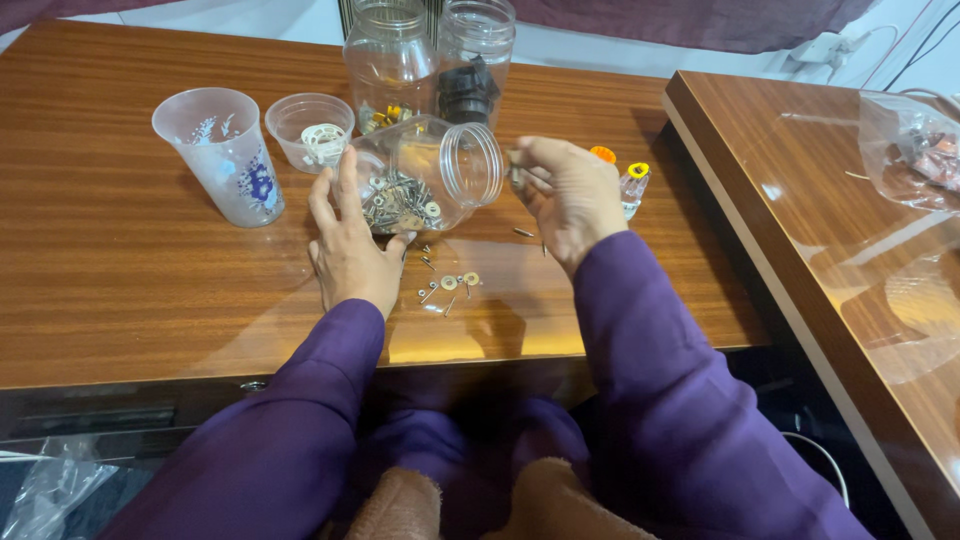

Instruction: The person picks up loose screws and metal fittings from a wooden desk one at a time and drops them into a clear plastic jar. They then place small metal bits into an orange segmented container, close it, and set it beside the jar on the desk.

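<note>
— Tipping on its side, that clear jar (425, 175) lies on the wooden table (120, 270), screws and washers piled inside; the left hand (350, 250) rests open-fingered against its base.

— And the right hand (570, 195)?

— Fingers pinched shut on something small and dark just beside the jar's mouth; what it is, I cannot tell. Loose screws and washers (448, 287) lie between the hands

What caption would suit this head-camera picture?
Left hand steadies a tipped clear jar of screws on a wooden table; right hand pinches one.
</note>
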